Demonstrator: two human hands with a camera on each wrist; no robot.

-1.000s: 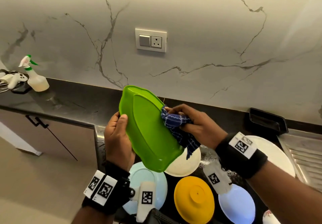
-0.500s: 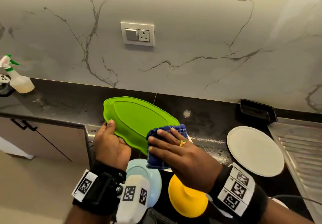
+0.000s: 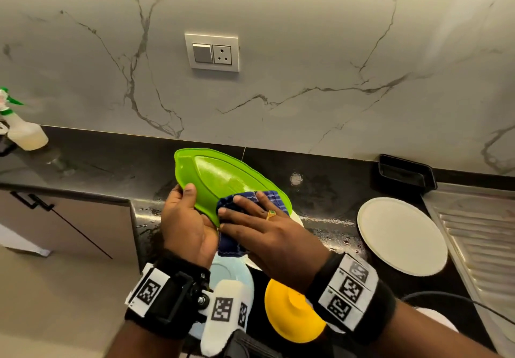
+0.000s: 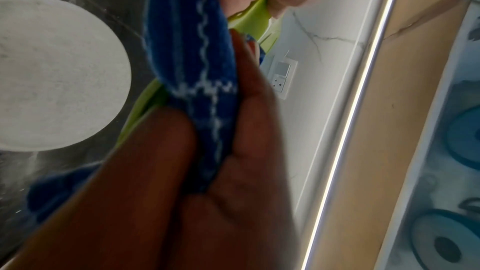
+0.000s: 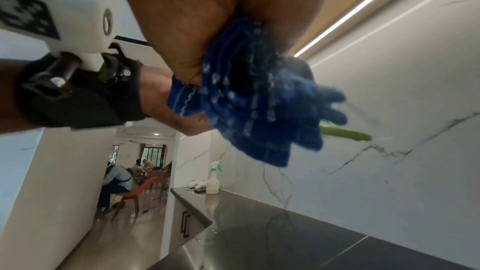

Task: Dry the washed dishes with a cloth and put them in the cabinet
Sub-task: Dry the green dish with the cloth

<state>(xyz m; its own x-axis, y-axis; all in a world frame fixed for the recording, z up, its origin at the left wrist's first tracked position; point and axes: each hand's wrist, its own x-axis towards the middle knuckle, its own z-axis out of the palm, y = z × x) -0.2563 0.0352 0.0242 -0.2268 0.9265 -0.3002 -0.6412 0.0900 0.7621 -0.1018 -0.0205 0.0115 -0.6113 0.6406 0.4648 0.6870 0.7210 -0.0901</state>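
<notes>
Left hand (image 3: 186, 226) grips the green leaf-shaped dish (image 3: 223, 179) at its near pointed end, thumb curled over the rim, holding it in the air above the black countertop (image 3: 111, 168), near the counter's front left corner. Dish lies nearly flat, face up; judged: this presents the inner face for wiping while the one-hand grip steadies it against pressure.

Right hand (image 3: 262, 232) lies spread on the blue cloth (image 3: 267, 198), fingers nearly straight, pressing it flat onto the near right part of the dish; no curl round the cloth seen from the head view. In the right wrist view the cloth (image 5: 254, 106) bunches under the palm.

Other dishes rest on the counter below and right: white plate (image 3: 401, 235), yellow dish (image 3: 292, 318), pale blue plate (image 3: 231, 274). Droplets on the counter between them.

Versus 1.0 s ago: dish was tilted steeply, underside toward the camera, cloth pinched at its edge. Now laid over flat, cloth on top. Versus 0.5 s ago: little change
</notes>
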